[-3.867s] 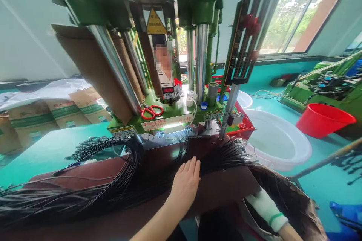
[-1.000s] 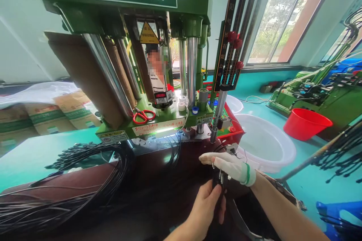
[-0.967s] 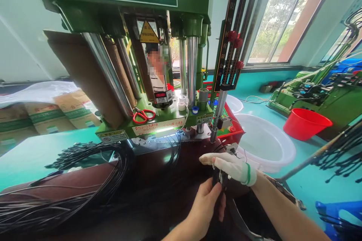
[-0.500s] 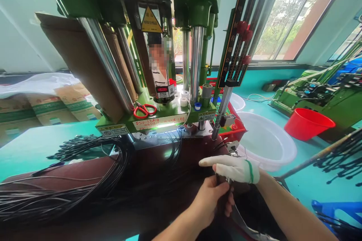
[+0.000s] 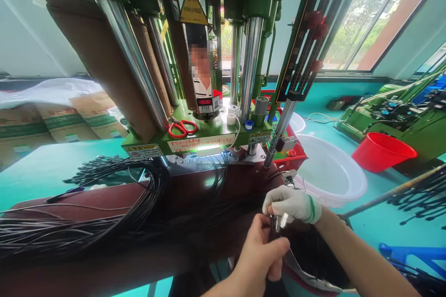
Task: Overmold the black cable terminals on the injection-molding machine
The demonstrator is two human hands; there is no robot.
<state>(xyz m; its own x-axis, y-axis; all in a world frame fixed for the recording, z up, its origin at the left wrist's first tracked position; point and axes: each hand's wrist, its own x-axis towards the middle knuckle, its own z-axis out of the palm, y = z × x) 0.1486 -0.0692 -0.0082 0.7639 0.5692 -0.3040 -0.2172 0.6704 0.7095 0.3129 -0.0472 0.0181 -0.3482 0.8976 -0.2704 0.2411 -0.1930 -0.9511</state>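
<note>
While both hands meet near the table's right end:
Left hand point(image 5: 259, 253): closed around black cable ends point(image 5: 272, 228).
Right hand point(image 5: 291, 204): gloved, pinching their metal plugs point(image 5: 280, 221).
Machine point(image 5: 205, 139): far behind.

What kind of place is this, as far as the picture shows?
Most likely a factory floor for cable work: a green press machine stands on the bench, long bundles of black cables lie before it, and another green machine stands behind.
</note>
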